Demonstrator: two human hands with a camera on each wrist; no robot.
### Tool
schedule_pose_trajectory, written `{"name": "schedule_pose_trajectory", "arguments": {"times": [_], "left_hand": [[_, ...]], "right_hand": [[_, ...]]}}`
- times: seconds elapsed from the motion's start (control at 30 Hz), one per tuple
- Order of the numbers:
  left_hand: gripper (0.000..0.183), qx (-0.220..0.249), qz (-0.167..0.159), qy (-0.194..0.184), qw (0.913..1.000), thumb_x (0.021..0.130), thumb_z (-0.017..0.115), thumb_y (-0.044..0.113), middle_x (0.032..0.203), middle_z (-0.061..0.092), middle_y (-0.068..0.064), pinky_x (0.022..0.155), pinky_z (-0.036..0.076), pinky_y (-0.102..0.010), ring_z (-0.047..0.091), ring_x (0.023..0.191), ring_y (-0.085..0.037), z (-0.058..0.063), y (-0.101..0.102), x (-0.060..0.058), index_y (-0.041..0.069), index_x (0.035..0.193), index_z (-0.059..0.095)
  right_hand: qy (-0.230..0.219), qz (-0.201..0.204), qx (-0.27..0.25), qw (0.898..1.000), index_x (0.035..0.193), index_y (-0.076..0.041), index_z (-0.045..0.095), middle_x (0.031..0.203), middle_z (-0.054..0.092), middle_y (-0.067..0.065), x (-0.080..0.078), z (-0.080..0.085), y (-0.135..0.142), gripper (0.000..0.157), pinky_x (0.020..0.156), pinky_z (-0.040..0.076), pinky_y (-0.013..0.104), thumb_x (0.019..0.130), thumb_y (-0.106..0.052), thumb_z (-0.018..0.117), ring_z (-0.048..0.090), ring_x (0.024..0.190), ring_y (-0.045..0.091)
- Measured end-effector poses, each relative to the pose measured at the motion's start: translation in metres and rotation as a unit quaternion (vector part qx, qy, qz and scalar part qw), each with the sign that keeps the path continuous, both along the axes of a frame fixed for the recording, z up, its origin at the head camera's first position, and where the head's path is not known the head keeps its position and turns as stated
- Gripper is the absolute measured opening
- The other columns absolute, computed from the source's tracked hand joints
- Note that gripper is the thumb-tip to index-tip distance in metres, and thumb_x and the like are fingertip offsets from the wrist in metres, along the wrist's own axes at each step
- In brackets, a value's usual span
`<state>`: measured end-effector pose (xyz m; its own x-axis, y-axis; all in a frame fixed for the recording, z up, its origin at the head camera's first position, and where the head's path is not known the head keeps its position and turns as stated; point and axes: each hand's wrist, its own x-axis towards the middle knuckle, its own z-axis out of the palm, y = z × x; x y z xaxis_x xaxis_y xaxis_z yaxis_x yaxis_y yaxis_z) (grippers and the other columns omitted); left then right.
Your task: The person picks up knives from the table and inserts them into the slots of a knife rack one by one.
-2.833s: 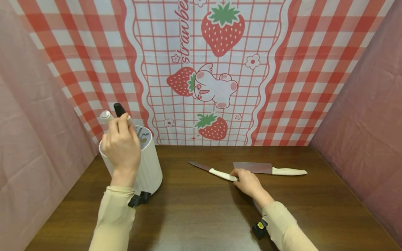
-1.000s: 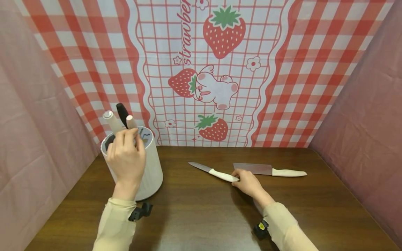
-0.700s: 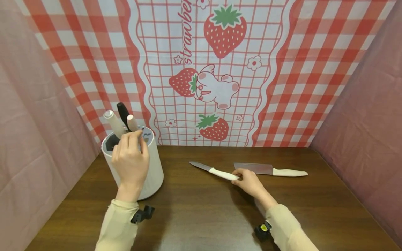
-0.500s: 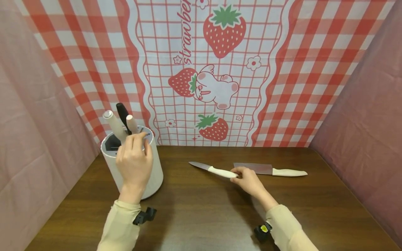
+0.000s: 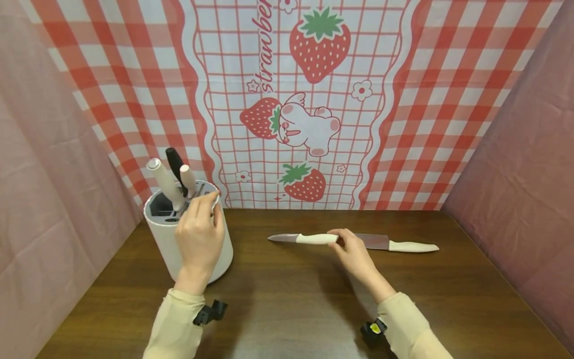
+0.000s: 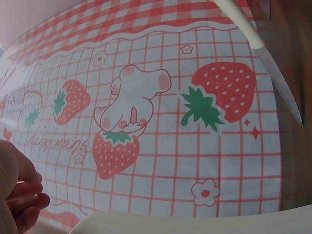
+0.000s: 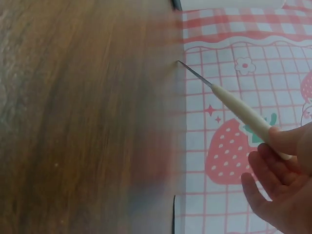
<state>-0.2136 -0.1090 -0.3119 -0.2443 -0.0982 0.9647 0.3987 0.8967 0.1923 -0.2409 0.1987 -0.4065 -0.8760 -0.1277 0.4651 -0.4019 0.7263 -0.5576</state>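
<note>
Right now we are pinching the white-handled knife (image 5: 305, 239) at its butt end with our right hand (image 5: 354, 252), around the middle of the table's (image 5: 287, 299) far edge. Its long axis is running nearly parallel to that edge, its tip pointing left, toward the knife block (image 5: 165, 247) near the far left corner. We are holding our left hand (image 5: 200, 237) at the block's top, fingers bent; whether they are gripping anything, we cannot tell. Behind our right hand, the cleaver (image 5: 396, 246) is lying partly hidden, its handle pointing toward the right edge.
</note>
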Motion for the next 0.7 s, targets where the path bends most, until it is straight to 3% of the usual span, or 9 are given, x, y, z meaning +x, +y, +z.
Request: {"name": "schedule_pose_trajectory", "arguments": {"times": [0.2,0.7], "left_hand": [[0.021,-0.011,-0.019,-0.008,0.9997,0.08,0.059,0.001,0.089,0.064,-0.011,0.06,0.046,-0.04,0.057,0.065,-0.031,-0.002,0.004,0.001,0.004,0.1,0.066],[0.026,-0.029,-0.046,-0.023,0.9983,0.078,0.062,0.002,0.087,0.065,-0.012,0.058,0.047,-0.041,0.058,0.062,-0.031,0.001,0.014,0.0,0.005,0.103,0.065]], "right_hand": [[0.026,0.011,-0.028,0.999,0.105,-0.003,0.062,0.088,0.06,0.006,0.001,0.003,-0.005,0.024,0.068,0.052,0.033,0.082,-0.009,0.065,0.056,0.078,0.014],[0.056,0.04,-0.047,0.996,0.109,-0.007,0.058,0.096,0.058,0.002,0.009,0.022,-0.016,0.024,0.073,0.049,0.033,0.087,-0.016,0.059,0.058,0.089,0.013]]}}
